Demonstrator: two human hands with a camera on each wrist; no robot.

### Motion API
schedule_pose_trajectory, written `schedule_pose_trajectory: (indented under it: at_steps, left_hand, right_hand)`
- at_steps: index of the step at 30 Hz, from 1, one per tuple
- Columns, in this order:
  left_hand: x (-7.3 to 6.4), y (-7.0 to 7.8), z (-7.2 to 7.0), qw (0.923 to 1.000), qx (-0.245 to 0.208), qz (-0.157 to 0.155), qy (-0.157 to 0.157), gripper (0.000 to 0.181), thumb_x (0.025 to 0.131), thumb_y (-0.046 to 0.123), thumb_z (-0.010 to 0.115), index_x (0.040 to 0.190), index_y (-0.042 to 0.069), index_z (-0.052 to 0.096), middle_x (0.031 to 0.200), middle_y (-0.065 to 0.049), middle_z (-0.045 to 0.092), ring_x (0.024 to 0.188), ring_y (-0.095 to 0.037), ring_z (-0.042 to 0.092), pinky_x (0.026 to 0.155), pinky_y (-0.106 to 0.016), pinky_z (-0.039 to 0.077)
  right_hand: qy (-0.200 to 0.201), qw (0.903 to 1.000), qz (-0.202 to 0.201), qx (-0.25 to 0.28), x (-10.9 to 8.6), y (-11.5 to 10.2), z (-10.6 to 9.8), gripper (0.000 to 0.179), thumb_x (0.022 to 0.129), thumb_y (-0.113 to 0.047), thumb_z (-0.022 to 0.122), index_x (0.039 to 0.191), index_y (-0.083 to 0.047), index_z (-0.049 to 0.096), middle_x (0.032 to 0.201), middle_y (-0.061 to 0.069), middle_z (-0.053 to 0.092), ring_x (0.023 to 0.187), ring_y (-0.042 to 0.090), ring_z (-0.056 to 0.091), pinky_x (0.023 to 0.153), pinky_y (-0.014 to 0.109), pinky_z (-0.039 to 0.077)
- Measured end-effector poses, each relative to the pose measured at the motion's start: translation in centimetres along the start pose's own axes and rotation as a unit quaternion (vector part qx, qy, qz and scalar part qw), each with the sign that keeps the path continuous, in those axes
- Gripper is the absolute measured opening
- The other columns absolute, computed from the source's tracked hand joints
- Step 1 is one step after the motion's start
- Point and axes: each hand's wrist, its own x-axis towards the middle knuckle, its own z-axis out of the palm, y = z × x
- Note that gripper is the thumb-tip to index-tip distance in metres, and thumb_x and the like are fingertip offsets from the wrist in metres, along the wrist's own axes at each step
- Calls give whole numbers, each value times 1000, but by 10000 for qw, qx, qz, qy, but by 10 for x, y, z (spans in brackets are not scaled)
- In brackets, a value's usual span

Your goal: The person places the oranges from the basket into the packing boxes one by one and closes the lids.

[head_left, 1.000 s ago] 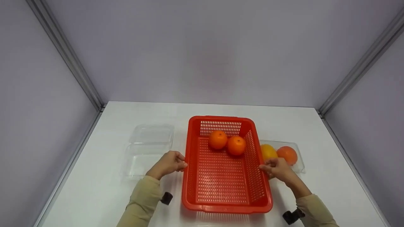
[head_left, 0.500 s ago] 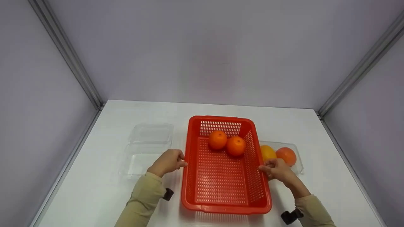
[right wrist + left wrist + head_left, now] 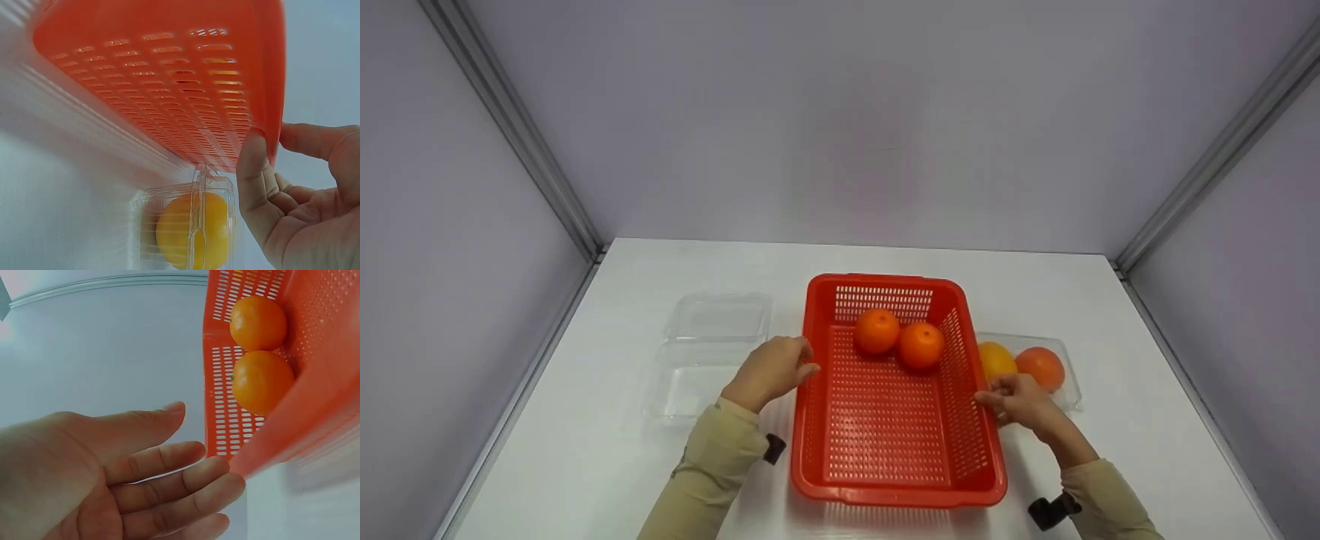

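Observation:
A red perforated plastic basket (image 3: 900,496) stands mid-table with two oranges, one orange (image 3: 877,331) beside another orange (image 3: 921,346), toward its far end. My left hand (image 3: 771,371) hovers at the basket's left rim, thumb and fingers apart. In the left wrist view those relaxed fingers (image 3: 185,489) hold nothing. On the opposite side my right hand (image 3: 1024,405) pinches the right rim, thumb on one face and fingers on the other, as the right wrist view shows.
Right of the basket lies a clear plastic container (image 3: 1071,379) with a yellow fruit (image 3: 996,360) and a reddish-orange fruit (image 3: 1041,369). At left, a clear clamshell container (image 3: 712,322) lies open on the white table (image 3: 585,420). Pale walls (image 3: 855,120) enclose the back and sides.
My left hand has let go of the left rim and moved slightly up and forward. The right hand keeps its pinch; basket and fruit have stayed put.

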Motion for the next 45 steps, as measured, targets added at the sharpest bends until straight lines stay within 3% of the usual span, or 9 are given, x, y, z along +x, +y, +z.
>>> schedule_pose_trajectory:
  at_steps: [7, 18, 27, 33, 39, 45]
  left_hand:
    - [6, 9, 0, 9993, -39, 363, 60, 18, 91, 15, 66, 101, 0, 66, 93, -14, 70, 82, -23, 63, 76, -39, 54]
    - [24, 23, 9, 9937, 118, 989, 512, 20, 94, 15, 61, 107, 0, 66, 101, -13, 70, 91, -25, 66, 83, -40, 56]
    - [39, 30, 18, 9858, 144, 1429, 875, 16, 94, 13, 59, 104, 2, 67, 102, -12, 70, 94, -26, 66, 87, -39, 56]
    - [47, 35, 25, 9851, 199, 1427, 941, 16, 94, 13, 59, 104, 3, 67, 102, -12, 70, 96, -26, 67, 86, -38, 57]
    - [59, 38, 32, 9861, 160, 1401, 879, 19, 95, 12, 59, 108, 3, 66, 107, -13, 70, 101, -26, 67, 90, -36, 56]
    - [67, 35, 38, 9879, -105, 1305, 834, 19, 95, 10, 57, 110, 2, 66, 110, -13, 70, 102, -25, 67, 92, -36, 56]
  right_hand:
    - [63, 10000, 36, -31, -1, 1, 0, 27, 93, -22, 64, 96, 5, 59, 71, -5, 57, 66, 6, 57, 59, 23, 57]
    - [28, 9998, -157, 125, 0, 1, -1, 34, 93, -20, 63, 102, 12, 58, 72, -6, 60, 64, 4, 61, 58, 23, 57]
    - [26, 10000, -8, 26, 3, -1, 0, 33, 93, -22, 63, 102, 9, 58, 74, -5, 59, 67, 6, 58, 59, 23, 57]
    - [130, 9998, 136, -21, 2, -2, 1, 30, 91, -25, 66, 97, 4, 59, 67, -6, 54, 60, 5, 56, 58, 22, 55]
    - [150, 9998, 100, -2, 2, -1, 1, 33, 92, -24, 65, 100, 7, 60, 69, -6, 57, 61, 5, 57, 57, 22, 55]
    - [36, 9998, 54, 189, 3, -1, 2, 28, 93, -23, 64, 95, 5, 59, 66, -7, 52, 60, 4, 54, 57, 22, 54]
